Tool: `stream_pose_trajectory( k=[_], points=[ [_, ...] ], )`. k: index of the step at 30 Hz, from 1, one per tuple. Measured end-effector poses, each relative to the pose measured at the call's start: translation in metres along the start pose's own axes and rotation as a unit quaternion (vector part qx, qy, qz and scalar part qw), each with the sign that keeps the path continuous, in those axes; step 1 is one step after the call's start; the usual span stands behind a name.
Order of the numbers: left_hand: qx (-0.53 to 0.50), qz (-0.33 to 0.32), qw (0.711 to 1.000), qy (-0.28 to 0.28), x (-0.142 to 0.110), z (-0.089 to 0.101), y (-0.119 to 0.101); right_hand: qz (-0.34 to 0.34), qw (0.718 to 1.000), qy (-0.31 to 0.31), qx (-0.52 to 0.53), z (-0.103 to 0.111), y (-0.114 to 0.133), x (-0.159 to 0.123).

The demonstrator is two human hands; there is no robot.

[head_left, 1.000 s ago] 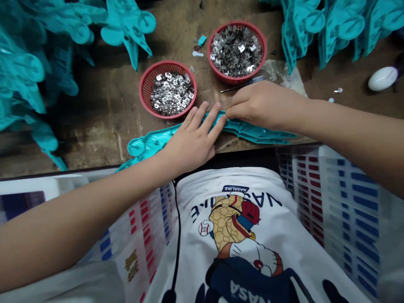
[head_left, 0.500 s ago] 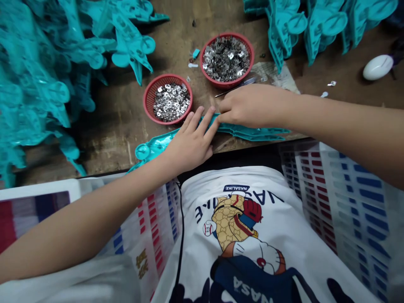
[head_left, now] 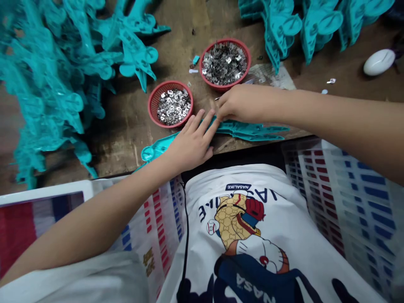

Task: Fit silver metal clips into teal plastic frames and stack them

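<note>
A long teal plastic piece (head_left: 249, 129) lies along the near edge of the table, its left end round and its right end narrow. My left hand (head_left: 192, 141) rests flat across its middle with the fingers spread. Just to the right, my right hand (head_left: 236, 103) has its fingertips pinched together at the piece, close to my left fingertips. Whatever sits in that pinch is hidden. Close by, a red basket (head_left: 152, 113) holds small silvery metal plates. Farther back, another red basket (head_left: 248, 69) is full of small metal clips.
A heap of teal plastic pieces (head_left: 59, 80) covers the left of the table. More teal pieces (head_left: 282, 25) stand at the back right. A white egg-shaped object (head_left: 378, 62) lies at far right. Plastic crates (head_left: 344, 189) flank my lap below the table edge.
The whole view has shifted slightly. My left hand stays flat on the teal piece, and my right hand keeps its pinch at nearly the same spot.
</note>
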State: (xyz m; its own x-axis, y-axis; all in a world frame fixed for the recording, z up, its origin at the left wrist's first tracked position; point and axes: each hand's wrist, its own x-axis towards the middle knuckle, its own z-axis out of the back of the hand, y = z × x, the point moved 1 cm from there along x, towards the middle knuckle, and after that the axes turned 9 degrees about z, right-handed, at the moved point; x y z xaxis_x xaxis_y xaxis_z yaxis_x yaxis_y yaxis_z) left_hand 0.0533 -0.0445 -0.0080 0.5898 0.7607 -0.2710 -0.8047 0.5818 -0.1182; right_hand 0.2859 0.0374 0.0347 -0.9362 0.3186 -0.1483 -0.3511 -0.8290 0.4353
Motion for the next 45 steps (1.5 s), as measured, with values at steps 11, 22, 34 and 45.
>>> stream_pose_trajectory(
  k=[11, 22, 34, 45],
  points=[
    [0.0, 0.003, 1.0, -0.015, -0.001, 0.0, -0.001, -0.023, 0.993, -0.107, 0.049, -0.023, -0.027, -0.007],
    [0.004, -0.001, 1.0, -0.015, -0.001, 0.002, -0.001, 0.013, 0.999, -0.009, -0.04, -0.008, -0.01, -0.007],
    [0.014, 0.007, 1.0, -0.02, -0.004, 0.004, -0.003, -0.351, 0.925, 0.027, -0.143, 0.026, -0.015, -0.033],
    [-0.019, -0.009, 0.998, -0.065, -0.011, -0.004, 0.007, -0.326, 0.935, -0.011, -0.138, -0.013, -0.055, -0.028]
  ],
)
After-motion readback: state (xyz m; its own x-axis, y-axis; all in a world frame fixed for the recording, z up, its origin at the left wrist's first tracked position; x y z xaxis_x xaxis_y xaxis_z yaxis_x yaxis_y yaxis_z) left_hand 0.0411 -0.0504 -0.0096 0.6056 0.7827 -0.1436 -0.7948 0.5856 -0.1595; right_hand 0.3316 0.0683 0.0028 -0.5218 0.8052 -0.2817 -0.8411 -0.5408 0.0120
